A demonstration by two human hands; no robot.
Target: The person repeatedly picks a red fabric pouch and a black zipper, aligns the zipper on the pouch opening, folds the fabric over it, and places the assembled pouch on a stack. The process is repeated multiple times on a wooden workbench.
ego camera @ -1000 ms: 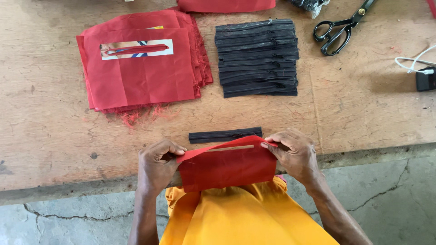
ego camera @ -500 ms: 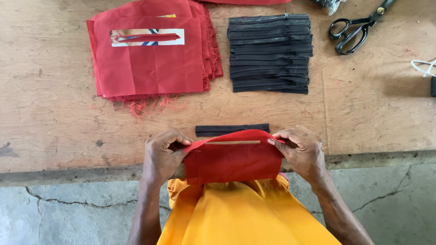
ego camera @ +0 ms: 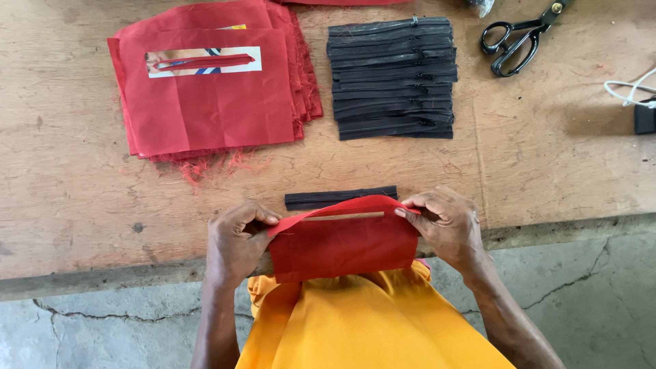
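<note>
My left hand (ego camera: 236, 240) and my right hand (ego camera: 444, 225) pinch the two upper corners of a red fabric piece (ego camera: 342, 247) with a narrow slit near its top fold. It hangs over the front edge of the wooden table (ego camera: 82, 205), above my orange garment (ego camera: 369, 328). A single black zipper (ego camera: 340, 197) lies on the table just behind the fabric, touching neither hand.
A stack of red fabric pieces (ego camera: 212, 89) with a patterned slit window on top lies at the back left. A pile of black zippers (ego camera: 393, 78) sits beside it. Black scissors (ego camera: 516, 37) and a white cable with a dark plug (ego camera: 639, 99) lie at the right.
Both hands and the red piece stay at the table edge; the top fold has been pressed a little flatter. The view has shifted slightly.
</note>
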